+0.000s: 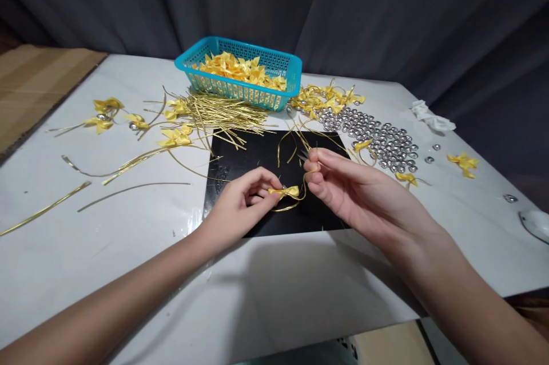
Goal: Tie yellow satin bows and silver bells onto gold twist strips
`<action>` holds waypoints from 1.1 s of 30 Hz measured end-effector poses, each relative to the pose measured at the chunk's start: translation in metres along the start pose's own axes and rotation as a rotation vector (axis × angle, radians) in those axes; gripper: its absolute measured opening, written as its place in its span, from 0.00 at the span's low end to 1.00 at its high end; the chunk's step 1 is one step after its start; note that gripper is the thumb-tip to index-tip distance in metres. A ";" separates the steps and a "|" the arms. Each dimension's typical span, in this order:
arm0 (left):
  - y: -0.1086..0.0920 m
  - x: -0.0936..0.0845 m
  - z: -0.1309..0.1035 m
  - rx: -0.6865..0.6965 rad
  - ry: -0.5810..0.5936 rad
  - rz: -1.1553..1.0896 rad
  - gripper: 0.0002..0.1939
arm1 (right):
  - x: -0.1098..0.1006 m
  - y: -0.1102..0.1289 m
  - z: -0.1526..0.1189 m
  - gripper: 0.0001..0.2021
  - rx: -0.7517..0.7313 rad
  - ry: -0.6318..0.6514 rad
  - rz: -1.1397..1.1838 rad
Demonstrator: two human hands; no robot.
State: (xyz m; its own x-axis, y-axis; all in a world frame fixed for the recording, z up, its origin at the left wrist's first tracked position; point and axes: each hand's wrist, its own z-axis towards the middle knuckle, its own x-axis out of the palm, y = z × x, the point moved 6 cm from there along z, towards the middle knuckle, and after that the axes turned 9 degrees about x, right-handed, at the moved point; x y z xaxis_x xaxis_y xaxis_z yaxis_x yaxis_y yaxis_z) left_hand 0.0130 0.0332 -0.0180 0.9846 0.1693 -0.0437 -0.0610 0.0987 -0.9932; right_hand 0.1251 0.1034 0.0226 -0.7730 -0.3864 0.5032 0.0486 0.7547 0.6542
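Reaching in closest to the camera come two bare forearms, one from seven o'clock, one from five, and beneath them spreads a broad white table [141, 279]. A dark grey draped curtain [257, 4] spans the far side at twelve. Right in the middle, our clock's centre, lies a flat black rectangular sheet [257, 153], and over it we have both hands at work! In from four o'clock, the right hand [364, 187] has its fingers closed on a strand; from eight, the left hand [242, 205] is pinching a bow between thumb and fingers. Out between eleven and twelve sits a turquoise rectangular perforated plastic basket [206, 42], loaded with yellow satin ribbon bows [240, 67]. Over at two, look at that spread of shiny silver heart-shaped beads [369, 133], while a pile of thin metallic-gold strands [227, 116] lies at eleven, just before the basket. Beyond the beads, towards two, there's a crumpled white piece [433, 119]. Now the small stuff: that yellow satin ribbon bow [289, 191] is over the sheet, and a thin curved gold strand [305, 185] runs from it to the right fingertips, beside a tiny pointed metal tip [302, 155], its kind unclear
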 end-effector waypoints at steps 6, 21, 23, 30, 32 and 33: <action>0.002 -0.001 -0.001 -0.050 -0.004 0.023 0.05 | 0.000 -0.004 0.000 0.12 0.048 -0.024 0.009; 0.005 0.000 -0.003 -0.074 -0.010 0.029 0.05 | 0.002 0.001 -0.008 0.13 0.059 -0.033 0.033; 0.005 0.000 -0.003 -0.077 -0.015 0.024 0.05 | 0.001 0.005 -0.010 0.14 0.051 -0.066 0.042; 0.004 0.001 -0.003 -0.064 0.012 0.054 0.06 | -0.006 0.015 -0.009 0.13 -0.009 -0.153 0.028; 0.005 0.002 -0.003 -0.072 0.031 0.079 0.07 | -0.009 0.016 -0.007 0.14 -0.013 -0.175 0.053; 0.005 0.002 -0.003 -0.072 0.037 0.083 0.07 | -0.011 0.017 -0.006 0.14 -0.018 -0.190 0.063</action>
State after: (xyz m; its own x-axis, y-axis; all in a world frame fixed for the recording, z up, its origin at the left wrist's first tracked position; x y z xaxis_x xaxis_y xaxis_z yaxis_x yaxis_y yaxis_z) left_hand 0.0149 0.0306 -0.0232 0.9821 0.1379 -0.1287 -0.1319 0.0146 -0.9912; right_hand 0.1379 0.1173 0.0321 -0.8734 -0.2305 0.4290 0.1108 0.7639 0.6358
